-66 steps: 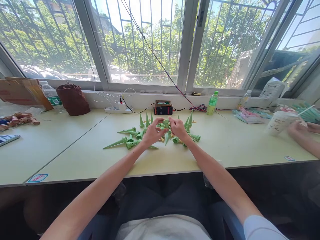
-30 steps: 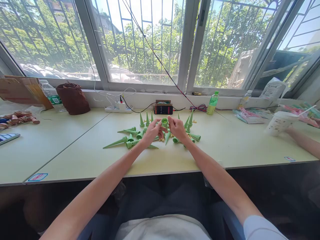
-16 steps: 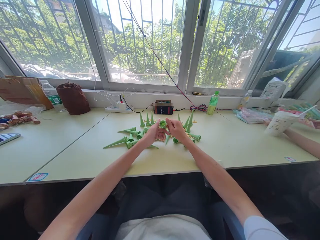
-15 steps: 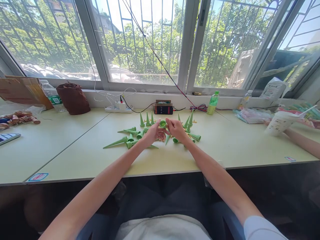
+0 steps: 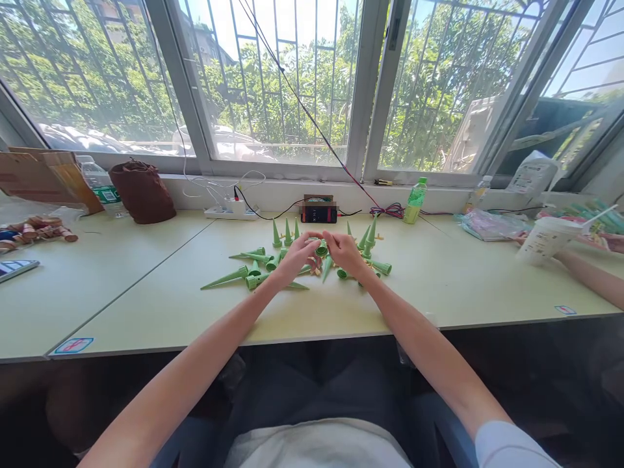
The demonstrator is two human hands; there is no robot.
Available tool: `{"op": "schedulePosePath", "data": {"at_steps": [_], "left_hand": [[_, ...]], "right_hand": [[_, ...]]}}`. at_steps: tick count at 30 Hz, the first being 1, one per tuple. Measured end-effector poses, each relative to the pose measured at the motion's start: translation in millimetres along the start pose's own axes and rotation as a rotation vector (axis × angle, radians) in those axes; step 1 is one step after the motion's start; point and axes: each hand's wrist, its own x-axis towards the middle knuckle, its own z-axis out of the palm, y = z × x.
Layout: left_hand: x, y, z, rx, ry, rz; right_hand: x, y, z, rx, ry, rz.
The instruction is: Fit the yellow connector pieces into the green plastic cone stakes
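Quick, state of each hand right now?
Left hand: fingers curved at the green piece; grip cannot be told.
Right hand: fingers curled in beside it; grip hidden, cannot be told.

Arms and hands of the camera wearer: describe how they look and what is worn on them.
The left hand and right hand are bare, with no gloves, watch or bracelet visible. Both forearms are slim and uncovered. A plain, pale short sleeve shows above the right elbow; no left sleeve is in view.
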Motion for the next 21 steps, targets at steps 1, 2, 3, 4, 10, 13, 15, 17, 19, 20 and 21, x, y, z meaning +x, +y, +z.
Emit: {"op": "schedulePosePath", "data": {"at_steps": [1, 2, 3, 4, 10, 13, 15, 17, 19, 20, 21], "left_hand": [[-0.3, -0.5, 0.2, 0.031, -0.005, 0.023], [-0.4, -1.4, 0.2, 0.057, -0.008, 0.047], [-0.3, -2.4, 0.3, 0.076, -0.009, 0.071], [0.0, -3.7, 0.2, 0.092, -0.008, 0.093], [0.2, -7.9, 1.1, 0.189, 0.02, 0.212], [-2.3, -7.2, 3.4, 0.292, 0.088, 0.285], [-4.0, -6.6, 5.1, 0.328, 0.128, 0.315], [-4.9, -6.2, 6.6, 0.327, 0.145, 0.317], [-4.9, -6.3, 7.8, 0.315, 0.157, 0.308], [-4.5, -6.7, 8.1, 0.312, 0.167, 0.305], [-3.9, -7.2, 8.4, 0.311, 0.178, 0.299]], "right_hand": [[0.1, 0.0, -0.3, -0.014, 0.002, 0.003], [0.2, 0.4, -0.6, -0.025, 0.005, 0.005], [0.4, 1.0, -0.8, -0.033, 0.008, 0.007], [0.6, 1.8, -0.9, -0.037, 0.01, 0.008], [1.8, 4.7, -0.7, -0.03, 0.015, 0.016], [2.1, 3.6, -0.6, -0.024, 0.022, 0.046], [2.4, 2.9, -0.5, -0.02, 0.036, 0.063], [2.7, 2.8, -0.1, -0.021, 0.053, 0.068], [2.9, 3.1, 0.8, -0.024, 0.06, 0.069], [2.8, 3.3, 1.3, -0.022, 0.06, 0.07], [2.7, 3.5, 1.9, -0.019, 0.058, 0.07]]}}
